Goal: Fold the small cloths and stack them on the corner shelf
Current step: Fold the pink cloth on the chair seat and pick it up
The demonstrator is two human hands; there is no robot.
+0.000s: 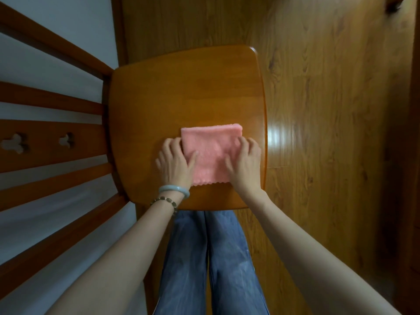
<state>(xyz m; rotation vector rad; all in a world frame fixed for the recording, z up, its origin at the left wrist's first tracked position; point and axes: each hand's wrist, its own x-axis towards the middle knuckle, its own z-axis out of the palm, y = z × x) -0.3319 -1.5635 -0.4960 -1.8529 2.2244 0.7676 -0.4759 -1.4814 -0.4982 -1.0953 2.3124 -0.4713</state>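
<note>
A small pink cloth (210, 151) lies folded into a rectangle on a wooden chair seat (181, 92), near the seat's right front part. Its scalloped edge faces me. My left hand (176, 161) lies at the cloth's left edge, thumb on top of the fabric and fingers curled at the side. My right hand (246, 162) lies at the cloth's right edge, thumb on top and fingertips bent down over the far right corner. Whether the fingers reach under the cloth is hidden. No shelf is in view.
The chair's slatted backrest (52, 142) stands to the left against a pale wall. Glossy wooden floor (329, 133) spreads to the right and behind the chair. My legs in blue jeans (211, 258) are directly below the seat's front edge.
</note>
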